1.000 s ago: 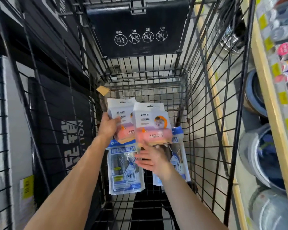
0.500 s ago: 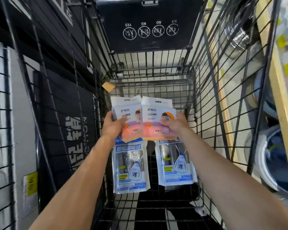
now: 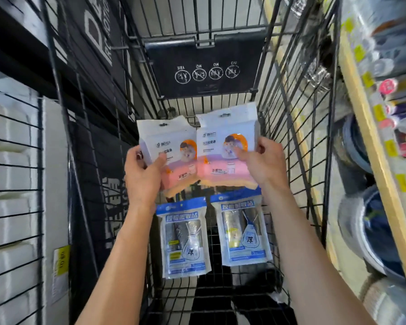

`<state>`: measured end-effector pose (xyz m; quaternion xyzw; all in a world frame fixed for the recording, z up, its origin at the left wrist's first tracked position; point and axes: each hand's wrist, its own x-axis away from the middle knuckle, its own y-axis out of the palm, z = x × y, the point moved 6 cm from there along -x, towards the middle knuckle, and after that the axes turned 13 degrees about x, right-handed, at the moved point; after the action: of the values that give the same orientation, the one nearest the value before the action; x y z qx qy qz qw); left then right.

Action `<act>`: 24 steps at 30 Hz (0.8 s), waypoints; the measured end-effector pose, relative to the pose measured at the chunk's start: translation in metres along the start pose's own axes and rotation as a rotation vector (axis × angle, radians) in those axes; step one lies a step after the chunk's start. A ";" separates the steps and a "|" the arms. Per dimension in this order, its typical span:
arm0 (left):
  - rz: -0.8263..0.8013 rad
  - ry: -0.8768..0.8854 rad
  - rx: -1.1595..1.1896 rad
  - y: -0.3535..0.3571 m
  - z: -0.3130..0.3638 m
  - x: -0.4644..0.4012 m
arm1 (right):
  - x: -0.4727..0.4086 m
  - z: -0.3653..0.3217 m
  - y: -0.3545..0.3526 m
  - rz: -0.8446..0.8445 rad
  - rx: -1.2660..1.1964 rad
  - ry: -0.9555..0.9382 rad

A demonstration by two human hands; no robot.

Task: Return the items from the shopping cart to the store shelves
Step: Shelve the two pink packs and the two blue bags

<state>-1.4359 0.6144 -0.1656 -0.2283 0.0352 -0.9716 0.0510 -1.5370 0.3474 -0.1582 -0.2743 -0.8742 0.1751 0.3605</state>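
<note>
I look down into a black wire cart [image 3: 291,127]. My left hand [image 3: 142,177] grips a white-and-pink pack [image 3: 168,158] by its left edge, thumb across the front, fingers curled behind. My right hand [image 3: 264,163] grips a second, matching pack [image 3: 223,151] by its right edge, thumb pressed on the front near the orange picture. Both packs are held upright above the cart floor, side by side, the inner edges touching or slightly overlapping; I cannot tell which.

Below and nearer, two blue-and-clear pouches [image 3: 184,238] lie flat on the cart floor, the left pouch just beside the right pouch [image 3: 243,228], a narrow gap between them. The pink packs' lower edges hide the pouches' far ends from view.

At the cart's far end a black flap [image 3: 204,66] bears four round white symbols, printed upside down from here.

Right of the cart, a wooden shelf edge [image 3: 370,141] carries yellow price tags, with blurred goods above and round blue-rimmed containers [image 3: 373,231] under it. Left of the cart stand white boxes [image 3: 12,184] and a black printed panel [image 3: 96,43].
</note>
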 end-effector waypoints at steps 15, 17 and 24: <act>-0.659 0.191 0.047 0.142 0.203 0.151 | 0.147 -0.053 -0.211 0.127 -0.757 -0.030; -0.779 0.115 0.108 0.175 0.209 0.181 | 0.164 -0.039 -0.241 0.221 -0.808 0.002; -1.175 -0.013 0.073 0.298 0.206 0.288 | 0.228 0.019 -0.354 0.598 -0.718 0.036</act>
<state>-1.5755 0.2763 0.1183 -0.2134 -0.1311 -0.8363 -0.4878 -1.8099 0.2041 0.1289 -0.6246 -0.7556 -0.0473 0.1917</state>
